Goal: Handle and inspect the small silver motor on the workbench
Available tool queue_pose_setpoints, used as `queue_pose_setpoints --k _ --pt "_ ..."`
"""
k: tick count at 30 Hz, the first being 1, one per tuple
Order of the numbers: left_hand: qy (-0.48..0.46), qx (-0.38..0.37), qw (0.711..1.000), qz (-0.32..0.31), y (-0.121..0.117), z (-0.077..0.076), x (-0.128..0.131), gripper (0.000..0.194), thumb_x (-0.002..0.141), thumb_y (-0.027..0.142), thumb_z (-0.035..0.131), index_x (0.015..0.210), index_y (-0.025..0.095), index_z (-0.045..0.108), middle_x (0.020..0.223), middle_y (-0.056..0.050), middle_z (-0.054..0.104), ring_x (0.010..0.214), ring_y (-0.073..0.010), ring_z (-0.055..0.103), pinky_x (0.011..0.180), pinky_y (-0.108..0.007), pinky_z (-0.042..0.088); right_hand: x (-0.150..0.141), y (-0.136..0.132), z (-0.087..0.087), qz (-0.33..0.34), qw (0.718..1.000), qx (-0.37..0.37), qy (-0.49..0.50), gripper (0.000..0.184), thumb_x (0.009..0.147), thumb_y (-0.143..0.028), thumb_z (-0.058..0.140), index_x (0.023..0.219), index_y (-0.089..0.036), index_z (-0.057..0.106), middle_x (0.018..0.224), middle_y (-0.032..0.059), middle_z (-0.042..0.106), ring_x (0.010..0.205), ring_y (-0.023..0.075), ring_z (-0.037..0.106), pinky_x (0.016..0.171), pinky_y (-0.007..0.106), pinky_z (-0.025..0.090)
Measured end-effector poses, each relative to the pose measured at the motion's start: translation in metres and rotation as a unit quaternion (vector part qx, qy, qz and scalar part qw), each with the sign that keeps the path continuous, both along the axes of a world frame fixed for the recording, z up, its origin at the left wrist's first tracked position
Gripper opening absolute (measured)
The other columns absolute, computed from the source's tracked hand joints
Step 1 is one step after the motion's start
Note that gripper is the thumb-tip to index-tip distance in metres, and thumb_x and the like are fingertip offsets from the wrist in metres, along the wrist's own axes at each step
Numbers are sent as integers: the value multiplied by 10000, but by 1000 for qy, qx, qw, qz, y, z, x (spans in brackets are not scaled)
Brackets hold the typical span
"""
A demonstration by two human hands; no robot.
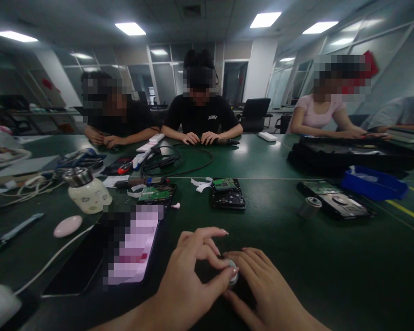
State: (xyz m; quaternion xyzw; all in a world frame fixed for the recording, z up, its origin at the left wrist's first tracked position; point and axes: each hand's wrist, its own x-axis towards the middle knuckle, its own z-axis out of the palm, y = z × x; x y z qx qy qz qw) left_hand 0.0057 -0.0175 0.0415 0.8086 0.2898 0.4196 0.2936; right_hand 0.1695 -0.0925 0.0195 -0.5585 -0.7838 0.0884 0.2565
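My left hand (pixel 193 266) is closed in a pinch, with the thumb and index finger on a small round silvery metal part (pixel 233 277). Its other fingers stay raised above the table. My right hand (pixel 262 280) curves around the same part from the right, its fingers bent over the far side and its thumb low on the near side. Parts of the right fingertips and the underside of the metal part are hidden. Ahead of both hands lies a black drive unit (pixel 227 201) with a green circuit board (pixel 223 185) on top.
To the left are a phone with a lit screen (pixel 138 248), a patterned bottle (pixel 89 197) and a pink oval object (pixel 68 226). A metal cylinder (pixel 310 208), another opened drive (pixel 341 201) and a blue tray (pixel 374 184) stand right. Several people sit across the green table.
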Motion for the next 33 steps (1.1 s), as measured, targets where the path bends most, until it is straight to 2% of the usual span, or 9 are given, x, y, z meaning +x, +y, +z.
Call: queue_pose_setpoints --k 3,6,9,15,19,22,25,28,33 --pt "-56 -32 996 64 7 -7 1 114 760 179 679 658 206 636 858 -8 659 768 -181 663 734 -324 514 0 -1 1 -9 1000 -4 1 296 826 -207 604 1114 -154 568 1097 90 653 1005 252 589 932 464 430" --pt "-10 -84 988 132 18 -20 3 62 793 216 671 733 201 667 902 -23 675 826 -213 687 732 -337 512 0 -1 2 -15 1000 -5 -2 312 837 -231 613 1138 -157 568 1118 90 653 1017 259 592 945 480 424" --pt "36 -107 983 143 28 -33 4 106 781 171 686 875 207 651 931 -26 722 850 -236 693 796 -395 494 0 -1 2 -17 1000 -11 -11 328 850 -237 609 1163 -153 558 1133 102 647 1026 271 589 945 505 419" --pt "54 -114 983 131 32 -38 3 460 754 138 715 1167 218 530 931 -21 763 1042 -261 640 949 -472 415 0 -1 2 -13 999 -24 -17 342 851 -234 615 1174 -145 544 1140 106 635 1031 271 576 935 498 422" --pt "41 -111 985 125 31 -34 2 215 774 174 711 977 209 651 963 -38 740 1002 -267 650 881 -450 468 0 -1 1 -13 1000 -13 -24 353 858 -239 616 1189 -150 528 1153 104 628 1044 265 570 948 489 410" --pt "-39 -67 991 105 24 -31 2 44 804 191 686 842 208 701 993 -41 690 963 -228 650 843 -378 501 0 -1 0 -11 1000 -3 -21 338 861 -244 614 1178 -160 531 1147 101 632 1037 261 574 950 484 407" --pt "-105 -38 993 43 12 -27 0 103 817 167 673 905 216 690 902 -16 668 904 -186 652 844 -324 508 0 -1 1 -3 1000 2 -10 330 848 -226 613 1162 -164 536 1134 97 636 1020 250 578 926 455 427" --pt "-110 -45 993 -20 2 -26 -1 128 795 151 699 900 225 693 908 -13 646 864 -167 660 821 -293 521 0 0 1 2 1000 3 0 324 835 -203 609 1151 -178 539 1114 84 640 1008 236 581 901 427 446" --pt "-95 -80 992 -36 -2 -31 -1 129 777 170 716 886 219 668 882 -20 635 802 -177 677 754 -311 542 1 -1 0 5 1000 12 -5 316 845 -219 588 1154 -172 546 1132 100 638 1035 245 578 921 437 438"
